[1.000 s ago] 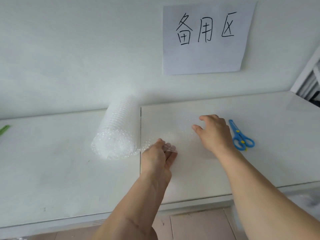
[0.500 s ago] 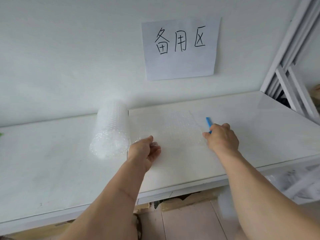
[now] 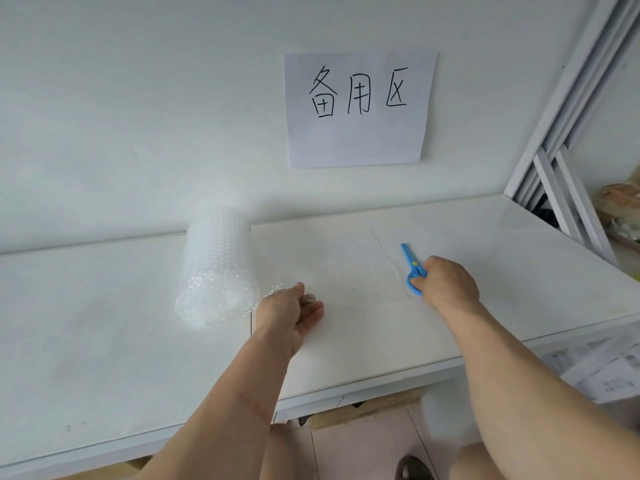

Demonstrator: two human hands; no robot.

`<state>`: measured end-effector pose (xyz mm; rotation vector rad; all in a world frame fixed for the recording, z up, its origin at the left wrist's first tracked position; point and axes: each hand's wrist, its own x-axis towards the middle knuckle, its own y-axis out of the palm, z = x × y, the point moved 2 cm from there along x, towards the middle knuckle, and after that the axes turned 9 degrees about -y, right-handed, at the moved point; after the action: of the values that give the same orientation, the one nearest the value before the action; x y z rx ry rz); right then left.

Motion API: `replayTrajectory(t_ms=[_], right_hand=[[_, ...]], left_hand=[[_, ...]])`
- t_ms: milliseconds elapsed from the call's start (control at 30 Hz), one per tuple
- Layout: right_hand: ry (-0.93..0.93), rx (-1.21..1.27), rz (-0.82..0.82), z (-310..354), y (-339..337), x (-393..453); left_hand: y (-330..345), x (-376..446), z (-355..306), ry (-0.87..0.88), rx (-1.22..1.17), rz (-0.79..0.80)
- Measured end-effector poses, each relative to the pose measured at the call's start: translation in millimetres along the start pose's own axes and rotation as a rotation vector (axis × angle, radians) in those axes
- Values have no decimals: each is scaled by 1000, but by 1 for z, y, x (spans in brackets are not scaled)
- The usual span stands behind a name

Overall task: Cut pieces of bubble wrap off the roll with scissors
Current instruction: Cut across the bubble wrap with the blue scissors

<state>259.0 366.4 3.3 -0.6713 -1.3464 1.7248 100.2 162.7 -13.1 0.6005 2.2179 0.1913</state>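
On a white table (image 3: 104, 341), the bubble wrap roll (image 3: 218, 268) is lying at left, long axis pointing away, its unrolled sheet (image 3: 360, 268) stretching rightward between the left hand (image 3: 289, 311) pinching its near edge and the right hand (image 3: 446, 282) gripping blue scissors (image 3: 412, 268).

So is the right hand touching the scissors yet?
Touching. The head view shows the right hand with fingers curled round the blue scissors handles, blades pointing away over the table.

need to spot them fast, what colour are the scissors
Blue scissors with a yellow pivot, head view.
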Motion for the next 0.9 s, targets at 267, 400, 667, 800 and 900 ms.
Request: replayTrajectory(t_ms=[267, 400, 667, 800, 900], right_hand=[[-3, 135, 40, -3, 2, 13], [93, 854, -13, 8, 1, 2], [83, 1322, 201, 68, 12, -50], [62, 1383, 302, 85, 25, -65], [39, 1327, 341, 88, 27, -69]], left_hand=[[-2, 1, 0, 3, 8, 13], [-1, 0, -2, -8, 4, 18], [5, -2, -4, -21, 14, 5], [8, -2, -4, -18, 32, -20], [8, -3, -5, -19, 43, -27]])
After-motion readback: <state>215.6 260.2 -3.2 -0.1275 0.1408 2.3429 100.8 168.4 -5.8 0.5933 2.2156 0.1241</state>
